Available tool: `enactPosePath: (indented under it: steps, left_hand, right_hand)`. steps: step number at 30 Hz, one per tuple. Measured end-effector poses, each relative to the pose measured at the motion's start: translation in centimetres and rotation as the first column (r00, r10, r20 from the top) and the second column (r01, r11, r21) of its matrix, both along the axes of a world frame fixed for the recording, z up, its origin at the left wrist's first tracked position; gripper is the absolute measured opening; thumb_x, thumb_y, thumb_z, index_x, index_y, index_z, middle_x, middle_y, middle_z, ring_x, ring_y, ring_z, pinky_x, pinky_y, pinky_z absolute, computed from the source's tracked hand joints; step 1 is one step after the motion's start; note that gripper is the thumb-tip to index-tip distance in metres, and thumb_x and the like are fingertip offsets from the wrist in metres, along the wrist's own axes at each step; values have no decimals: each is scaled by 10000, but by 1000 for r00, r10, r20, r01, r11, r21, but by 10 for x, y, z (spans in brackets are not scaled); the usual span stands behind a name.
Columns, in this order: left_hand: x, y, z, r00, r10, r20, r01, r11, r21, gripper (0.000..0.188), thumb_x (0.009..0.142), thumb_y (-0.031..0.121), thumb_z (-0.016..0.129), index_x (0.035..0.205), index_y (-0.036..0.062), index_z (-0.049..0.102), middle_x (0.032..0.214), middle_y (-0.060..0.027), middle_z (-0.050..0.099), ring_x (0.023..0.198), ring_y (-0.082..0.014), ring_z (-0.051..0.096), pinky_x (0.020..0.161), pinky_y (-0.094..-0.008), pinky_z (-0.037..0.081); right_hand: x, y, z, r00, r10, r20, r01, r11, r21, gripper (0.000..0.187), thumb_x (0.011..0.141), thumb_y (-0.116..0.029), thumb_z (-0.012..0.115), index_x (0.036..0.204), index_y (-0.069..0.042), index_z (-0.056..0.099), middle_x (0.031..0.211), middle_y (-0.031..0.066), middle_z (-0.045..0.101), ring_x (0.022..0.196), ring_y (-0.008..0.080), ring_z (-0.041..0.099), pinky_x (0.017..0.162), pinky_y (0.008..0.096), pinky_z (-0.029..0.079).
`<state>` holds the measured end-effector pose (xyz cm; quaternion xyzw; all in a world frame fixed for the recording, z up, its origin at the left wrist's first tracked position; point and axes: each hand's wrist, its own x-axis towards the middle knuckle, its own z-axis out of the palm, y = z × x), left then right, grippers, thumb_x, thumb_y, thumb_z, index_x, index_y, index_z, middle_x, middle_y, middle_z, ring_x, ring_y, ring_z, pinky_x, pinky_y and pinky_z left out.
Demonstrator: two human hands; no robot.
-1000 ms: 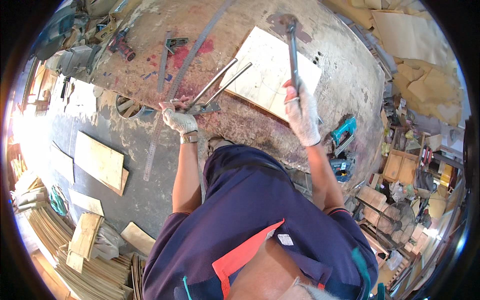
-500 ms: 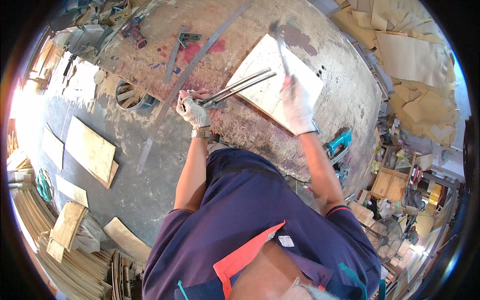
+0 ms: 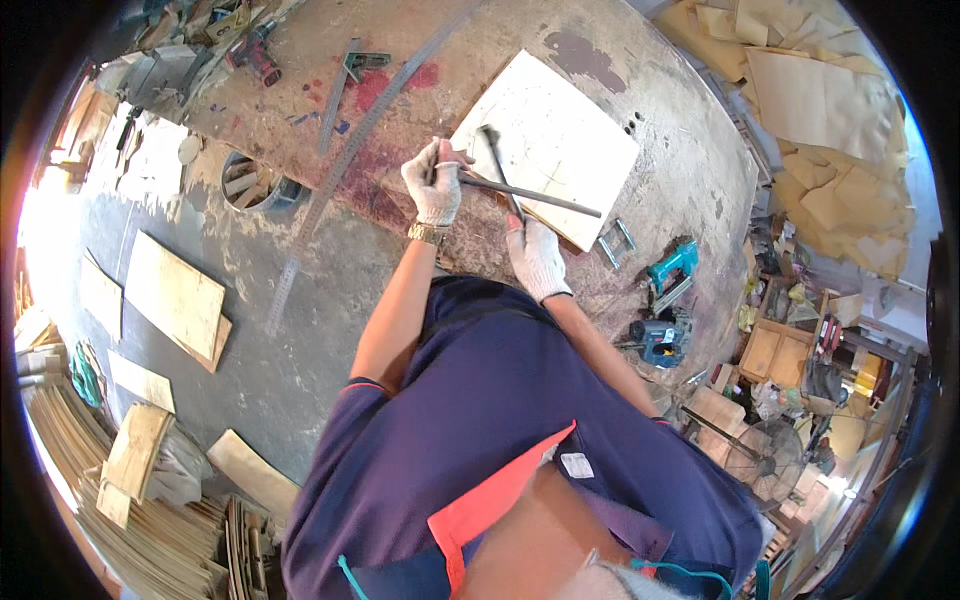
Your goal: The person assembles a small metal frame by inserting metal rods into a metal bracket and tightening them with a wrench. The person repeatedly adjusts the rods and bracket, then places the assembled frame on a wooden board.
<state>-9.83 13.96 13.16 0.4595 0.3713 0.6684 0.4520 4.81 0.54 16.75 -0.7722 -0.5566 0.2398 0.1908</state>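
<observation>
My left hand (image 3: 434,182), in a white knit glove with a wristwatch below it, is closed around one end of a long dark metal bar (image 3: 540,195). The bar points right across the near part of a white board (image 3: 575,130) on the worktable. In my right hand (image 3: 538,260), also gloved, is a hammer (image 3: 496,165), gripped by the reddish lower part of its handle. Its dark head is up over the board's left part, and the handle crosses the bar. Faint dark lines mark the board. Beside its right corner lies a small metal frame-like piece (image 3: 616,243).
A teal power tool (image 3: 673,263) and a dark blue one (image 3: 661,338) lie to the right. Farther left are a long metal ruler (image 3: 372,108), a combination square (image 3: 346,85) and a red-black drill (image 3: 257,58). A bucket of wood scraps (image 3: 252,185) stands beside the table.
The hammer and my right hand have come down and left, toward my left hand. My left hand has risen and shifted right; the two bar lengths seen before now show as one.
</observation>
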Motion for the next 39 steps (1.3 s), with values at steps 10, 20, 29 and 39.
enactPosePath:
  steps: [10,20,29,39]
  left_hand:
    - [-2,-16,1,957,81,280,-43,989,-141,424,1081,229,540,704,39,501,595,-74,580,570,-194,613,588,-321,515]
    - [-25,-18,12,908,11,418,61,985,-159,325,1076,197,551,779,93,469,701,-15,501,626,-117,440,615,-279,377]
    - [-47,-6,7,828,-18,560,130,978,-161,405,1055,252,535,722,129,339,640,-4,383,583,-125,335,609,-317,327]
    - [-31,6,4,812,272,517,-136,949,-286,355,983,57,509,673,129,351,554,29,298,486,-107,215,494,-311,274]
  right_hand:
    - [75,-41,38,941,-320,-107,336,915,222,532,1064,-468,473,1111,31,654,801,218,688,800,377,685,733,458,516]
    - [51,-34,21,976,-215,20,213,974,75,534,1065,-459,442,1156,36,622,937,321,677,954,498,651,822,535,492]
    - [48,-6,51,990,-138,-38,138,990,22,493,1064,-445,474,1040,27,616,803,272,667,824,470,667,727,523,492]
    - [61,34,91,983,-142,-116,171,940,296,554,1072,-474,455,865,6,637,697,179,636,670,355,656,648,463,489]
